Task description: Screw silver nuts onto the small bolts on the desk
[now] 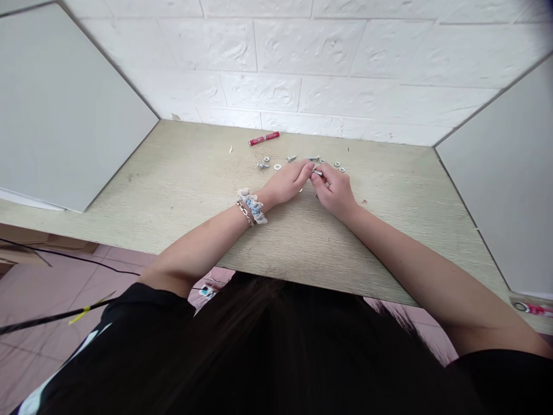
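Note:
Over the middle of the table, my left hand point(288, 183) and my right hand point(336, 187) meet at the fingertips around a small silver bolt point(318, 172). The right thumb and fingers pinch the bolt, which lies nearly level. My left thumb and fingers close on its left end, hiding that end and anything small on it. Just beyond the hands lie another bolt point(313, 158) and a nut point(322, 161). Two more nuts, one a nut point(337, 165) farther back, sit right of the right hand. A washer point(277, 167) rests left of the left hand.
On the wooden table point(276, 248), a bolt point(291, 159), a nut point(266, 158) and a bolt with hardware point(262, 165) lie to the left. A red marker-like tube point(264, 138) is near the white brick wall point(276, 92). Grey panels point(69, 104) flank both sides.

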